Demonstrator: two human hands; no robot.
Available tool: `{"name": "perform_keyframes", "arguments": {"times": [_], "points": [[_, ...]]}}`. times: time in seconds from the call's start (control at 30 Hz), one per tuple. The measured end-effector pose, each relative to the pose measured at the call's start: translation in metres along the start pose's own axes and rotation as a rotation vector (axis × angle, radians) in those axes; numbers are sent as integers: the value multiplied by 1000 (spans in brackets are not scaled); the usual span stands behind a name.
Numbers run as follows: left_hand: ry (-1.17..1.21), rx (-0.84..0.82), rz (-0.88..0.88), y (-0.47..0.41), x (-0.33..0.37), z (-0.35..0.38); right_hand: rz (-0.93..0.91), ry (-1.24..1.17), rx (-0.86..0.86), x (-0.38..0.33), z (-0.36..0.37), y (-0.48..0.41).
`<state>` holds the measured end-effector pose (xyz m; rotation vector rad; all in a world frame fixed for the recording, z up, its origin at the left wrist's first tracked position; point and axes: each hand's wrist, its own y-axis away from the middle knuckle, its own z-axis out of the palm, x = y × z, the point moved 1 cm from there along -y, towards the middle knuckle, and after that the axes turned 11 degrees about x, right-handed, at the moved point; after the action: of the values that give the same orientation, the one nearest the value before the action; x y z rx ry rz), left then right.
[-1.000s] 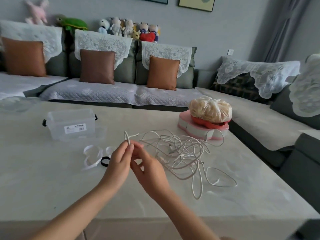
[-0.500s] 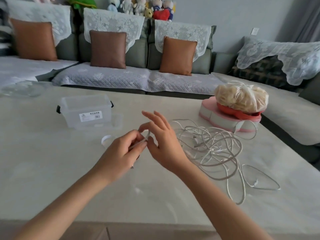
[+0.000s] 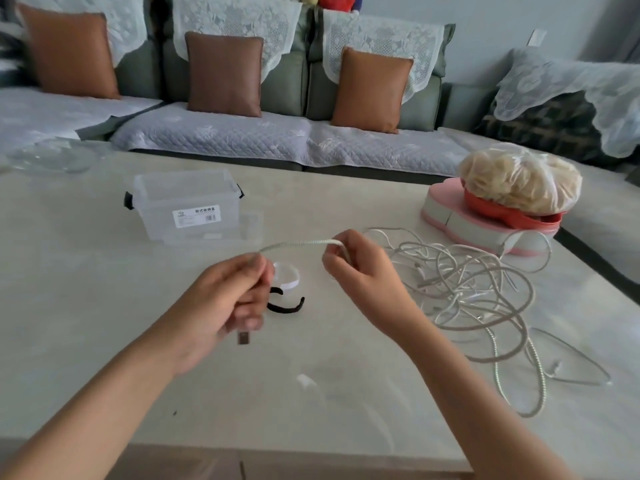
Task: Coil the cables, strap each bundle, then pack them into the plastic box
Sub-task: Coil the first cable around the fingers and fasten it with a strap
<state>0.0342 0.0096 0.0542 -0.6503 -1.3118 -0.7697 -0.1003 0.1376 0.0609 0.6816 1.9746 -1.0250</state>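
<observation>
Cable of white braided cord [image 3: 298, 244] stretches nearly level between two hands raised over the pale, stone-look tabletop [image 3: 86, 306]. The left hand [image 3: 225, 306] has its fingers curled round one end of the cable, and a small dark plug [image 3: 243, 338] pokes out below the fist. The right hand [image 3: 360, 278] pinches the same cable between thumb and bent fingers. From that pinch the cord drops toward the loose tangle of white and grey cables [image 3: 478, 292] on the table to the right, where a few loops trail toward the near edge. Just beyond the left hand, a white strap curled into a ring [image 3: 289, 277] and a black strap bent in an arc [image 3: 287, 309] lie on the table. Farther back and to the left stands the clear plastic box with black side clips and a white label [image 3: 188, 202], open on top, with what looks like its clear lid [image 3: 221, 235] against its front. At the far right of the table sits a pink heart-shaped box [image 3: 450, 220] carrying a red dish [image 3: 502, 213] and a knotted clear bag of pale food [image 3: 519, 181]. Behind the table is a grey sofa [image 3: 145, 64] with brown cushions [image 3: 225, 74]
</observation>
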Motion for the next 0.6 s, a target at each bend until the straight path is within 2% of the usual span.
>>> {"name": "perform_keyframes", "arguments": {"times": [0.13, 0.23, 0.3, 0.37, 0.47, 0.6], "points": [[270, -15, -147, 6, 6, 1, -1, -43, 54, -4, -8, 0], [423, -35, -159, 7, 6, 7, -11, 51, 151, -3, -16, -5], [464, -53, -148, 7, 7, 12, -5, 107, 158, 0, -20, -5], [510, -77, -141, 8, 9, 18, -5, 247, 97, 4, -22, -2], [576, -101, -138, 7, 11, 21, -87, 581, -65, 4, -18, 7], [663, -53, -162, -6, 10, 16, -225, 643, -176, -2, -4, 27]]}}
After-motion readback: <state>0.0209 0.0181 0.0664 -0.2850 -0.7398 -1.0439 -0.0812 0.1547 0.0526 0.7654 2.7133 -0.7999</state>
